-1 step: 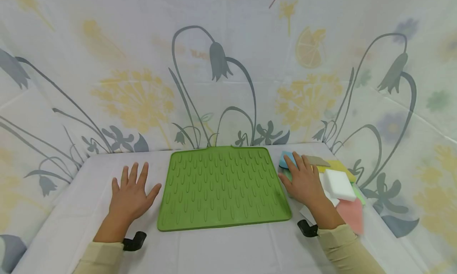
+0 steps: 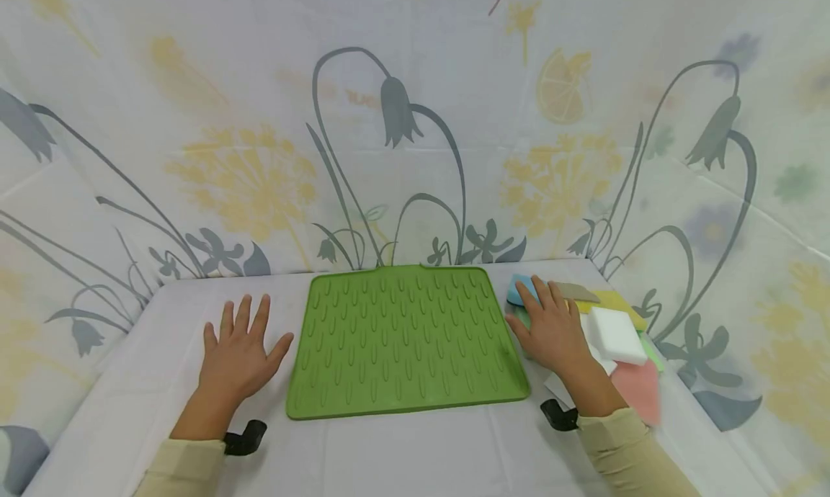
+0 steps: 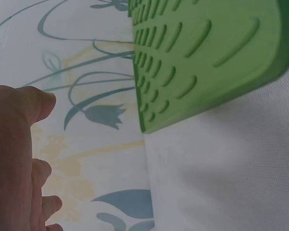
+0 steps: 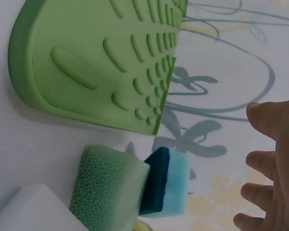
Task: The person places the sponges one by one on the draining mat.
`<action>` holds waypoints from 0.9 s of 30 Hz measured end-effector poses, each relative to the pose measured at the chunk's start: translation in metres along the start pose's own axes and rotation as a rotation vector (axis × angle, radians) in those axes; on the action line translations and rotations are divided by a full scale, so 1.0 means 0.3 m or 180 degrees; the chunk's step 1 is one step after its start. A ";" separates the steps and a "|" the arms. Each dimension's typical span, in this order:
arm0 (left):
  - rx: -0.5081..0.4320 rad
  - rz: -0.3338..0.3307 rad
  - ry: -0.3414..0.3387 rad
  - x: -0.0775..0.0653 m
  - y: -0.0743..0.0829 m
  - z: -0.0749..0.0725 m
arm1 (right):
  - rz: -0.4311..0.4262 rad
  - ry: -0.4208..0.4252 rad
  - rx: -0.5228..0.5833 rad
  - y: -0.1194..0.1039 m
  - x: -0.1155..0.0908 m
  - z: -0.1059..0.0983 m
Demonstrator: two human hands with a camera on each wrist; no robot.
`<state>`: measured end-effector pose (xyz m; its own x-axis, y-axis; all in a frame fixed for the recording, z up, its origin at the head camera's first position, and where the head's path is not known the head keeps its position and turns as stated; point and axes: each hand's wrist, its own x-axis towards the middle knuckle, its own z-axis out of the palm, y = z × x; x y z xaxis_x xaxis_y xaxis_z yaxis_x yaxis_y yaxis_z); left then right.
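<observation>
A green ridged mat point(image 2: 405, 342) lies flat on the white-covered table between the two hands. My left hand point(image 2: 236, 360), palm down with fingers spread, is at the mat's left side and holds nothing. On the other side, my right hand point(image 2: 554, 331) spreads its fingers over a group of sponges and cloths, gripping none of them. Around it are a blue sponge point(image 2: 521, 289), a white sponge block point(image 2: 617, 336), a yellow piece point(image 2: 612, 304) and a pink cloth point(image 2: 638, 390). In the right wrist view a green sponge point(image 4: 108, 185) stands beside a blue sponge point(image 4: 171, 183).
A flower-printed cloth point(image 2: 415, 180) hangs behind the table and along its sides. A beige flat piece point(image 2: 577, 292) lies behind the right hand. Black wrist mounts point(image 2: 245, 438) sit at both sleeve cuffs. Bare white tablecloth point(image 2: 389, 454) shows in front of the mat.
</observation>
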<state>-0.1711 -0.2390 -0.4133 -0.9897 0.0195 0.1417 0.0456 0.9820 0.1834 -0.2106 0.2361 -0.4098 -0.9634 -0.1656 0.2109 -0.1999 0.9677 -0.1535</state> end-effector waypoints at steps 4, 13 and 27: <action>-0.0010 0.0015 0.0005 -0.004 0.006 -0.002 | 0.0001 0.0030 0.0027 0.000 -0.012 -0.006; -0.0028 0.0009 -0.0017 -0.017 0.015 -0.001 | 0.0025 0.0163 0.0084 -0.006 -0.052 -0.023; -0.0085 0.0047 0.0041 -0.031 0.038 0.006 | 0.0110 0.0167 -0.0008 -0.006 -0.110 -0.048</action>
<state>-0.1615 -0.2278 -0.4143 -0.9871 0.0314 0.1570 0.0640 0.9763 0.2070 -0.1758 0.2425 -0.4028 -0.9590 -0.1218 0.2558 -0.1660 0.9732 -0.1591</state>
